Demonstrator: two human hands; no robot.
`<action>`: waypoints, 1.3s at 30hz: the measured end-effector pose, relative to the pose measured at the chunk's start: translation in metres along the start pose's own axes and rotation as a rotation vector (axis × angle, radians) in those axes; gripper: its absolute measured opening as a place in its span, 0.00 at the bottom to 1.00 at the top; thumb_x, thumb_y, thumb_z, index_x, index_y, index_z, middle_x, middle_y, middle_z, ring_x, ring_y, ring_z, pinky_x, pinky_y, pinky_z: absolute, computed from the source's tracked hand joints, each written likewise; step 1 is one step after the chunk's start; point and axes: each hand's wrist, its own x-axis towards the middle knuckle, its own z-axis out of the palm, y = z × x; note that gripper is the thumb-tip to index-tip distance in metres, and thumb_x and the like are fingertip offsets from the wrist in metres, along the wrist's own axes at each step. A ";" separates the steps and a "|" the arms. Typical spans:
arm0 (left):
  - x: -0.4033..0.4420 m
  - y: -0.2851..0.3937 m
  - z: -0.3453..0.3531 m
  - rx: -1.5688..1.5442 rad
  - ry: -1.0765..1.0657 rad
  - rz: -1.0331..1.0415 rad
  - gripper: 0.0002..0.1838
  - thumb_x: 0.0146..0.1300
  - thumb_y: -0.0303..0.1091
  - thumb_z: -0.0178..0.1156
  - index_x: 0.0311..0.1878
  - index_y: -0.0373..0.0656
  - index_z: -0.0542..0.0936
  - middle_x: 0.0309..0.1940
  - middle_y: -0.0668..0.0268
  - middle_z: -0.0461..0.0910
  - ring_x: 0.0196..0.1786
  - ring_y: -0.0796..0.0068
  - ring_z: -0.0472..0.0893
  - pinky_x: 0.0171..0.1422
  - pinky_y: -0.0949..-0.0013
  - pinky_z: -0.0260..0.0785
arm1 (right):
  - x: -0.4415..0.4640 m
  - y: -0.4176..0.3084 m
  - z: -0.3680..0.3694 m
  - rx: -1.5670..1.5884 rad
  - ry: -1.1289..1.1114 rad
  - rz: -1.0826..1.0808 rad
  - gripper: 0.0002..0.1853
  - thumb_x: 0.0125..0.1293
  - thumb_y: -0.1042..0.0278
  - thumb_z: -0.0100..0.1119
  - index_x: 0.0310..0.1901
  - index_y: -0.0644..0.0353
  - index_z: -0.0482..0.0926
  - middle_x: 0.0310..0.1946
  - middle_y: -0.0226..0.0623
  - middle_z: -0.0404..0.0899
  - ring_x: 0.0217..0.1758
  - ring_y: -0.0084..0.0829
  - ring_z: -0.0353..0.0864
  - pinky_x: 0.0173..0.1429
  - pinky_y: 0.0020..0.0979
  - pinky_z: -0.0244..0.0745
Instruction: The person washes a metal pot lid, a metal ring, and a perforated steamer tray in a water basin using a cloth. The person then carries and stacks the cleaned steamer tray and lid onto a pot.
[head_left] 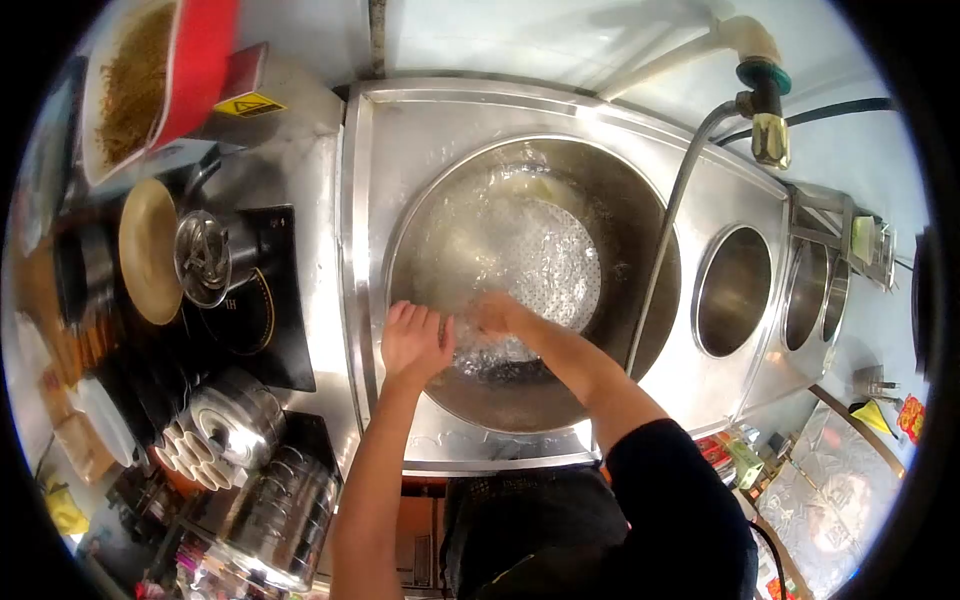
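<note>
A wide round steel basin [640, 350] is sunk into the metal counter and holds cloudy, rippling water. Under the water lies a round metal plate full of small holes [560, 255]. My left hand [415, 342] is over the basin's left rim, its fingers curled and pressed together; whatever they grip is hidden. Inside the basin, to its right, my right hand [492, 314] dips into the splashing water near the plate's lower left edge. Water and motion smear its fingers, so I cannot make out their shape or whether they hold anything.
A bent metal hose [665, 235] crosses the basin's right side from a tap [770, 135]. Smaller round wells [735, 290] continue to the right. At left stand a black cooktop [270, 340], a small steel pot [205, 258], a tan bowl [150, 250] and a red-sided container [195, 70].
</note>
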 end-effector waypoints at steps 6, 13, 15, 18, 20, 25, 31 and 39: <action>-0.002 0.002 -0.002 0.033 -0.061 -0.007 0.11 0.56 0.34 0.64 0.23 0.40 0.76 0.25 0.57 0.78 0.35 0.56 0.78 0.58 0.55 0.69 | 0.029 0.126 -0.076 0.208 -0.075 0.479 0.19 0.70 0.57 0.53 0.60 0.46 0.79 0.65 0.43 0.73 0.70 0.45 0.68 0.75 0.50 0.59; 0.001 0.004 -0.005 -0.020 0.027 0.030 0.11 0.55 0.34 0.65 0.23 0.40 0.76 0.24 0.57 0.77 0.34 0.57 0.78 0.55 0.56 0.70 | -0.154 0.048 0.002 -0.032 -0.123 0.772 0.36 0.74 0.47 0.45 0.79 0.48 0.50 0.80 0.46 0.42 0.83 0.49 0.38 0.83 0.54 0.34; 0.003 0.004 -0.007 -0.023 0.029 0.034 0.11 0.55 0.34 0.65 0.23 0.40 0.76 0.24 0.57 0.77 0.34 0.57 0.78 0.55 0.56 0.70 | -0.160 0.002 -0.007 -0.121 -0.357 0.559 0.36 0.73 0.48 0.48 0.79 0.45 0.52 0.80 0.44 0.44 0.83 0.48 0.39 0.83 0.54 0.32; 0.002 0.004 -0.008 -0.021 0.017 0.033 0.11 0.55 0.34 0.65 0.22 0.40 0.76 0.24 0.57 0.77 0.34 0.57 0.78 0.55 0.56 0.70 | -0.134 -0.016 0.038 -0.149 -0.450 0.065 0.29 0.71 0.49 0.50 0.73 0.36 0.64 0.79 0.29 0.52 0.83 0.42 0.44 0.84 0.53 0.29; 0.001 0.003 -0.003 -0.002 0.010 0.016 0.11 0.55 0.33 0.65 0.22 0.40 0.76 0.24 0.57 0.77 0.34 0.57 0.78 0.56 0.56 0.69 | -0.087 -0.018 0.012 -0.140 -0.262 -0.172 0.29 0.67 0.47 0.55 0.69 0.41 0.69 0.73 0.27 0.62 0.80 0.38 0.51 0.85 0.51 0.32; 0.006 0.003 -0.003 0.000 0.026 0.032 0.11 0.54 0.33 0.65 0.22 0.40 0.75 0.23 0.57 0.76 0.33 0.56 0.78 0.55 0.56 0.70 | 0.039 0.034 -0.003 0.209 0.074 0.103 0.29 0.66 0.44 0.57 0.68 0.38 0.72 0.70 0.31 0.69 0.73 0.41 0.63 0.78 0.48 0.51; 0.001 0.003 -0.001 -0.001 0.014 0.034 0.11 0.53 0.32 0.66 0.21 0.40 0.75 0.23 0.57 0.76 0.33 0.56 0.78 0.53 0.54 0.71 | -0.010 0.150 -0.064 0.386 0.131 0.617 0.29 0.72 0.42 0.51 0.69 0.44 0.71 0.69 0.31 0.71 0.73 0.42 0.65 0.77 0.51 0.52; 0.002 0.003 -0.005 -0.003 0.013 0.028 0.12 0.55 0.34 0.65 0.22 0.39 0.76 0.24 0.57 0.77 0.34 0.56 0.78 0.55 0.54 0.70 | -0.162 -0.028 0.017 0.064 -0.390 0.792 0.40 0.75 0.35 0.37 0.78 0.56 0.52 0.80 0.58 0.35 0.82 0.62 0.30 0.82 0.59 0.33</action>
